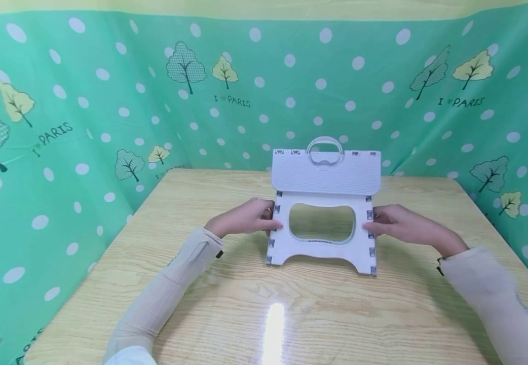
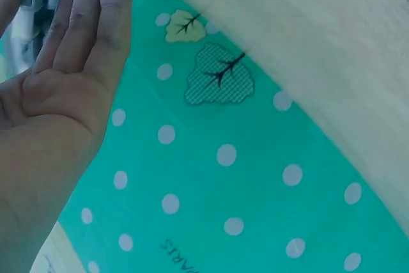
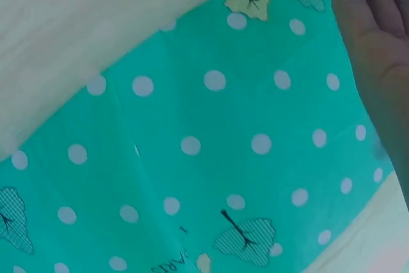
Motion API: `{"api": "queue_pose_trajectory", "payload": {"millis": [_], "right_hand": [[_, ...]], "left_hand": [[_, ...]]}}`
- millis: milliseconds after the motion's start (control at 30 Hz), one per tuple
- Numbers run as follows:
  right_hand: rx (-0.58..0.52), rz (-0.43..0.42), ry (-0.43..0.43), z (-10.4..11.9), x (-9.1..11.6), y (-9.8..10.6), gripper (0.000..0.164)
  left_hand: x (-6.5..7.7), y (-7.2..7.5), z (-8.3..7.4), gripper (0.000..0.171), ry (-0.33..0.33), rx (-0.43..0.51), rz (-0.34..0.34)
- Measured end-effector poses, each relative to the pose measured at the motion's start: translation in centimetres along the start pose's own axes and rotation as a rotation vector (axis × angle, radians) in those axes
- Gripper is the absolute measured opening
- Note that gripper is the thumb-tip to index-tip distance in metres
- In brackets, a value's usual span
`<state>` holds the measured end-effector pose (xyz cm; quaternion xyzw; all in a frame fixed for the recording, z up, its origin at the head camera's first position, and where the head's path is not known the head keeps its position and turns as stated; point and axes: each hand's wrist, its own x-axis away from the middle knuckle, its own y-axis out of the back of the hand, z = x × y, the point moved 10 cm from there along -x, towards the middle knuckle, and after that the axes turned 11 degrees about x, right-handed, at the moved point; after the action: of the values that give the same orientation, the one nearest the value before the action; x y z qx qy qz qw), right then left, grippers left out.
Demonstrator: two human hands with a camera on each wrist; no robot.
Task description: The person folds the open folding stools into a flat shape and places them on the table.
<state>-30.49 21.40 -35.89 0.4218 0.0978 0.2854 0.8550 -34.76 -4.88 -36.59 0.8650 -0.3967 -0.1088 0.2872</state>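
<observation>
A white plastic folding stool (image 1: 325,175) stands upright on the table, its top panel with the looped handle tilted up and a leg panel with a large oval opening facing me. At its left edge my left hand (image 1: 248,217) grips the side, thumb on the front face and fingers behind. My right hand (image 1: 401,225) holds the opposite edge in the same way. In the left wrist view, a grey hinged part of the stool (image 2: 41,4) shows between the thumb and fingers. Only part of the right palm (image 3: 383,49) shows in the right wrist view, its fingertips cut off.
The stool is on a light wood-grain table (image 1: 227,314) with a bright light reflection near its front. A green curtain (image 1: 291,81) with white dots and printed trees hangs around the back and sides.
</observation>
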Motion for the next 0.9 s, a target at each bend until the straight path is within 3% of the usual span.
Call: {"api": "queue_pose_trajectory", "payload": {"millis": [200, 300, 467, 700, 900], "right_hand": [[-0.006, 0.149, -0.111, -2.8, -0.1, -3.2, 0.03], [0.017, 0.179, -0.146, -3.5, -0.1, -4.0, 0.032], [0.016, 0.181, -0.131, -3.5, -0.1, -3.9, 0.029], [-0.072, 0.257, -0.091, -3.2, -0.1, -5.2, 0.027], [-0.009, 0.227, -0.137, -3.7, -0.2, -4.7, 0.029]], "left_hand": [[0.0, -2.8, 2.8, 0.025, 0.139, 0.042, 0.138], [0.1, -3.6, 3.5, 0.025, 0.194, 0.076, 0.188], [0.0, -3.6, 3.3, 0.025, 0.215, 0.075, 0.187], [0.3, -4.2, 4.1, 0.028, 0.264, 0.038, 0.209], [0.1, -4.0, 4.0, 0.03, 0.257, -0.003, 0.196]]}}
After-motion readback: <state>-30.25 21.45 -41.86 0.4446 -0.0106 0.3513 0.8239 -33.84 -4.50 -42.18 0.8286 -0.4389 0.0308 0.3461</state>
